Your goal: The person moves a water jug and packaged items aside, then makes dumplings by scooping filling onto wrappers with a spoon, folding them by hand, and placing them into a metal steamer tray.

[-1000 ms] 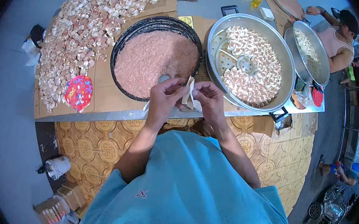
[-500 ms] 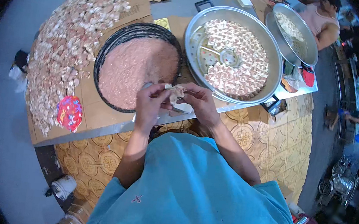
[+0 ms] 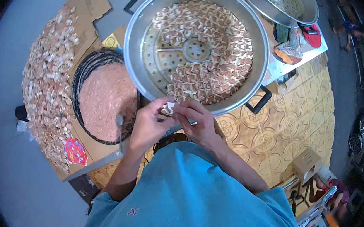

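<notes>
Between my two hands, pinched by the fingertips, is a small dumpling [image 3: 168, 108] with a pale folded wrapper. My left hand [image 3: 151, 127] grips it from the left, and my right hand [image 3: 199, 125] has its fingers closed on the other side. Just beyond the hands stands a large round metal steamer [image 3: 148, 64] with a perforated base. Rows of dumplings [image 3: 234, 53] fill much of it, leaving its left part bare. Left of the hands sits a black bowl [image 3: 79, 79] of pink minced filling [image 3: 105, 95]. A metal spoon [image 3: 120, 123] leans in the filling at the bowl's near side.
A big heap of small pale-and-pink pieces [image 3: 47, 78] lies on cardboard at the left, with a red patterned item [image 3: 75, 151] at its near end. Another metal steamer [image 3: 283, 14] stands at the back right, by crumpled cloths [image 3: 289, 49]. A cardboard box [image 3: 306, 164] is on the tiled floor.
The view has shifted toward the steamer, which now looms larger and nearer my hands. My hands still hold the dumpling, its wrapper now gathered smaller. The spoon in the bowl shows more fully.
</notes>
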Motion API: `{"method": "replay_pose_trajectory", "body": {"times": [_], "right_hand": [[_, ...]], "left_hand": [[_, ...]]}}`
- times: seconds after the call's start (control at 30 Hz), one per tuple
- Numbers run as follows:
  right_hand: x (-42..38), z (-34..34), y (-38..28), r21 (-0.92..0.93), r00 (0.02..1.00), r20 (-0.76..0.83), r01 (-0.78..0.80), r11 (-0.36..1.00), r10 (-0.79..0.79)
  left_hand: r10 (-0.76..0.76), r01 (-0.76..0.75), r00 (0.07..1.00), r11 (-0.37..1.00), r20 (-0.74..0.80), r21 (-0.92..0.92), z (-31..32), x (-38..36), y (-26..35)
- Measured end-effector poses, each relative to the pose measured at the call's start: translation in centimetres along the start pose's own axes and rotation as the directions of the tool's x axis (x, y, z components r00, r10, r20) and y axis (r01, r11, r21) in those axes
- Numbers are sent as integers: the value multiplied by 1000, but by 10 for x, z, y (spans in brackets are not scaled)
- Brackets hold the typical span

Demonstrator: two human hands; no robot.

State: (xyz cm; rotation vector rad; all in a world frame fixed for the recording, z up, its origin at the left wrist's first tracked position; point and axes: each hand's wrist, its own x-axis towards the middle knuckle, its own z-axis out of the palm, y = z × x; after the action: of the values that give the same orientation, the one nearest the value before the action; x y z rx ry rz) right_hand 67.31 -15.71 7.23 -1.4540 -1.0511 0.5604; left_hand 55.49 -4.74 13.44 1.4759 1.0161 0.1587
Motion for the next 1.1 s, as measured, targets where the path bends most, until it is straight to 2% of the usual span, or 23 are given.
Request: {"method": "replay_pose_trajectory", "body": {"times": [0.07, 0.1, 0.17, 0.2, 0.23, 0.3, 0.33, 0.4, 0.43, 0.5, 0.53, 0.6, 0.63, 0.7, 0.73, 0.8, 0.83, 0.9, 0.93, 0.97, 1.0, 1.07, 1.1], "right_hand": [[9, -26, 5, 29, 998, 34, 46, 999, -47], [13, -37, 9, 40, 999, 30, 37, 999, -38], [18, -53, 19, 43, 998, -7, -56, 998, 56], [19, -55, 28, 23, 999, -34, -37, 999, 38], [20, -55, 37, 35, 1000, 11, -21, 999, 21], [20, -51, 35, 18, 998, 61, 26, 1000, -27], [21, -51, 35, 23, 998, 62, 25, 999, -26], [23, -49, 36, -2, 998, 25, 57, 998, -57], [23, -49, 36, -8, 999, 15, 52, 999, -52], [22, -48, 32, -17, 999, 17, 31, 999, -31], [24, -46, 30, -22, 999, 22, 36, 999, -36], [25, -41, 30, -67, 999, -1, 40, 997, -40], [25, -39, 29, -99, 999, 1, 45, 994, -46], [28, -36, 27, -115, 998, -22, 52, 992, -55], [29, -35, 25, -122, 997, -26, 70, 990, -74], [24, -29, 23, -191, 995, -91, 19, 981, -37], [20, -24, 23, -248, 991, -133, -12, 969, -21], [18, -17, 15, -258, 981, -190, -5, 966, -46], [14, -9, 7, -261, 980, -180, 31, 965, -80], [11, 1, -2, -267, 979, -169, 66, 961, -114], [3, 12, -16, -233, 991, -62, 105, 967, -123], [-17, 46, -25, -74, 965, 190, 196, 978, -179], [-25, 65, -29, -98, 932, 354, 126, 987, -84]], "left_hand": [[170, -220, 971, 911, 169, 350, 8, 28, 23], [133, -213, 964, 903, 229, 374, 10, 47, 23], [232, -342, 932, 814, 277, 470, 15, 96, 22], [245, -370, 924, 769, 295, 521, 18, 137, 24], [248, -388, 918, 726, 310, 568, 22, 178, 22], [358, -510, 859, 542, 366, 668, 26, 212, 0], [73, -372, 911, 573, 407, 730, 29, 225, -6], [183, -456, 885, 522, 427, 721, 34, 218, -18], [148, -431, 891, 574, 430, 696, 36, 218, -20], [139, -419, 895, 587, 423, 693, 42, 212, -21], [37, -358, 914, 543, 404, 760, 42, 217, -24], [263, -478, 878, 501, 400, 721, 35, 218, -22], [74, -283, 949, 628, 307, 725, 33, 209, 9], [306, -374, 924, 618, 227, 691, 1, 195, 20], [441, -371, 895, 662, 62, 651, -17, 173, 27], [375, -196, 919, 703, -123, 683, -61, 115, 43], [312, -135, 928, 790, -202, 599, -84, 85, 31], [72, 93, 953, 856, -295, 509, -121, 23, 3], [74, 71, 968, 835, -239, 545, -143, -1, -33], [-18, 249, 949, 658, -315, 711, -152, -26, -64], [-93, 400, 912, 423, -400, 813, -158, -51, -96], [-226, 372, 928, 567, -296, 735, -169, -96, -159], [-291, 396, 918, 605, -271, 691, -167, -110, -175]]}}
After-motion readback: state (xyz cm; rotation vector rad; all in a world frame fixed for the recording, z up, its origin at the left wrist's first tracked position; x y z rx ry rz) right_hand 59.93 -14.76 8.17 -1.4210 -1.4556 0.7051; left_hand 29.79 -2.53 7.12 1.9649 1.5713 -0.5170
